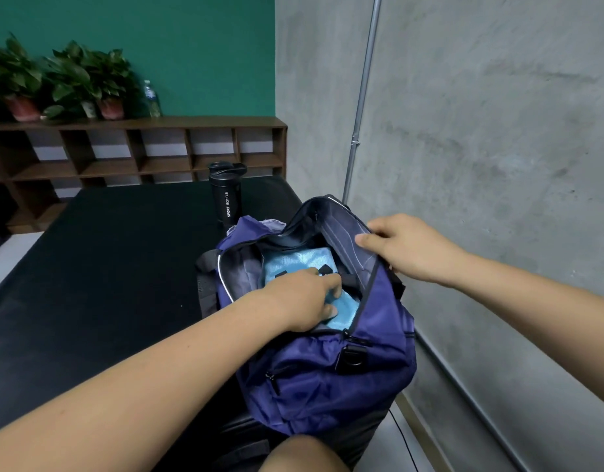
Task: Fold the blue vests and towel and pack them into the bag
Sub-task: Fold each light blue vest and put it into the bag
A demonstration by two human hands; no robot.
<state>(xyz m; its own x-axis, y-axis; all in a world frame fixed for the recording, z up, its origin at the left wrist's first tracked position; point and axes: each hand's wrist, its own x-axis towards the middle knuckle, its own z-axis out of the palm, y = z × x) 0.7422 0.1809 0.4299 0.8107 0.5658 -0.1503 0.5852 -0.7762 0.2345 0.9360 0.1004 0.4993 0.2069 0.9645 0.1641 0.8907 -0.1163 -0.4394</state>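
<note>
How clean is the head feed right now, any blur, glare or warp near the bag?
Head view: dim, even light, no glare; the bag, left hand and right hand read fairly sharp; the light blue fabric inside is shaded yet visible; wide-angle warp tilts the metal pole; far plants look soft.

Folded light-blue cloth [294,264], perhaps vests, inside open purple bag [328,369]

Brightness: you have soft, even indoor light, fairly dim; the black worktop [106,267] loses nearly all detail.
Shadows: weak and diffuse; the bag [328,369] is darkest inside its mouth, where the blue vest [283,264] stands out bright.
Focus: the plants [55,76] at 10 o'clock look soft and smeared.
Distortion: your wide-angle lens leans and slightly bends the pole [362,97] at 1 o'clock and slants the shelf [140,155].
</note>
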